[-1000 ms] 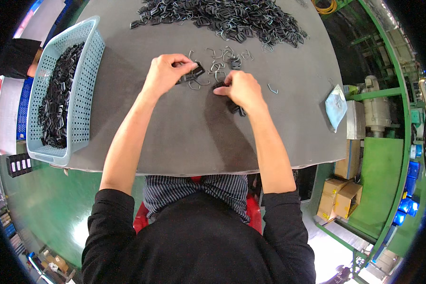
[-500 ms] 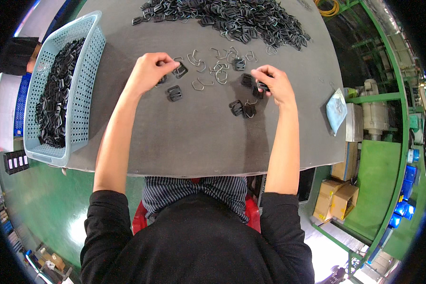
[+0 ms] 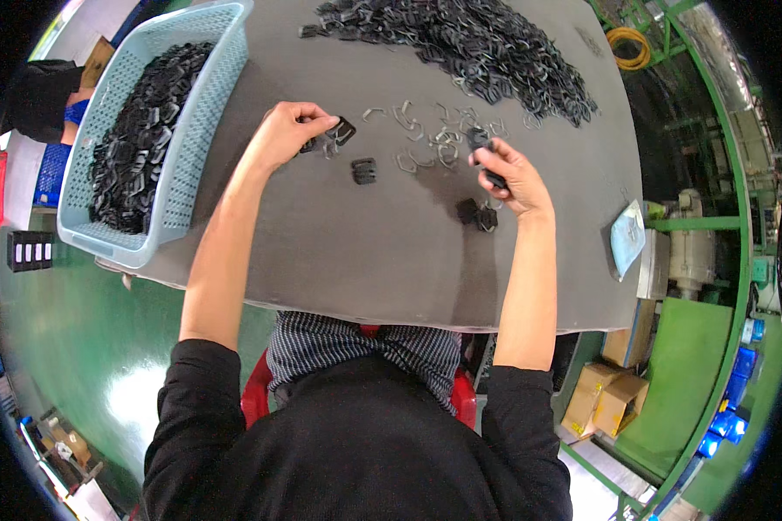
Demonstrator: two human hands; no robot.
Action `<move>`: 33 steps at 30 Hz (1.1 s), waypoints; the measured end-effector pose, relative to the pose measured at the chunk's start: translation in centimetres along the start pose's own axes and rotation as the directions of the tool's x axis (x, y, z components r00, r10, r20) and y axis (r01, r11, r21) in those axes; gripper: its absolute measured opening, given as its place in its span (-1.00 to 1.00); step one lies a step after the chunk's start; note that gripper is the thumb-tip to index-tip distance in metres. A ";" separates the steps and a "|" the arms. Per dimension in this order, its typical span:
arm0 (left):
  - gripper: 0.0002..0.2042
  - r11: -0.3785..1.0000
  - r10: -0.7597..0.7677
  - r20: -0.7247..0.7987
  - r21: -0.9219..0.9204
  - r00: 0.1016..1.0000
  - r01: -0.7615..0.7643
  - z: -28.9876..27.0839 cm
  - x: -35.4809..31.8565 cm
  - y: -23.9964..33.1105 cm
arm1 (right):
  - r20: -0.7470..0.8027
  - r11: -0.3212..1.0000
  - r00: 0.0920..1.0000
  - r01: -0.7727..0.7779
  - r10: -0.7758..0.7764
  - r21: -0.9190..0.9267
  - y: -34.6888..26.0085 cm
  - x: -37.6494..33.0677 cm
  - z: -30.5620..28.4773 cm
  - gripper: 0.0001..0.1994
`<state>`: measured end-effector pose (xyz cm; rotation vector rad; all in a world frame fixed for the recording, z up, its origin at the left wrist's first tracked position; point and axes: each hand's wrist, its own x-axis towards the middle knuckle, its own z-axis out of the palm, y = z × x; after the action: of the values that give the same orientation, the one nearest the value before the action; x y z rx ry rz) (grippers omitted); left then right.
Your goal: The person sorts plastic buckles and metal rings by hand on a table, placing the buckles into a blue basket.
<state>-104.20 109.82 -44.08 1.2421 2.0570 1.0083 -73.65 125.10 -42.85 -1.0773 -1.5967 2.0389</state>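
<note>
My left hand [image 3: 288, 137] pinches a black plastic strap buckle [image 3: 346, 131] between thumb and fingertips; dark pieces and a bent wire hook lie partly hidden beneath it. My right hand [image 3: 514, 178] is closed around a black buckle [image 3: 495, 180], slightly smeared by motion. At its fingertips is another black piece [image 3: 478, 137]; I cannot tell whether it is gripped or only touched. A lone slotted buckle [image 3: 364, 171] rests on the table between my hands. Below the right hand lie two dark buckles [image 3: 478, 215]. Several loose bent wire hooks [image 3: 446, 149] are scattered just beyond.
A large heap of black buckles with wire hooks [image 3: 469, 48] covers the table's far side. To the left stands a light-blue perforated basket [image 3: 222, 113] filled with similar pieces. A blue-and-white packet [image 3: 627, 239] lies near the right edge. Another person's arm shows beyond the basket.
The whole view has shifted, so table and basket appear farther right. My left hand still pinches a buckle. My right hand has closed in over the buckles beside the wire hooks.
</note>
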 end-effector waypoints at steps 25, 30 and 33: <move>-0.81 0.939 0.214 0.204 -0.311 0.955 -0.144 -5.7 -5.9 6.6 | 0.305 0.971 0.945 0.047 -0.119 0.233 -1.9 -2.1 15.5 -0.70; -0.84 0.938 0.220 0.206 -0.313 0.954 -0.149 -3.4 -4.7 7.1 | 0.201 0.947 0.978 -0.006 -0.062 0.321 -0.5 -2.0 13.4 -0.80; -0.87 0.905 0.327 0.105 -0.321 0.939 -0.279 -1.5 -3.9 6.8 | 0.129 0.907 0.990 -0.009 -0.050 0.421 -0.6 -2.4 12.9 -0.80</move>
<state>-100.22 107.83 -37.45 1.4517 1.5466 1.2671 -81.62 114.94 -40.40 -0.7706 -1.1319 2.3398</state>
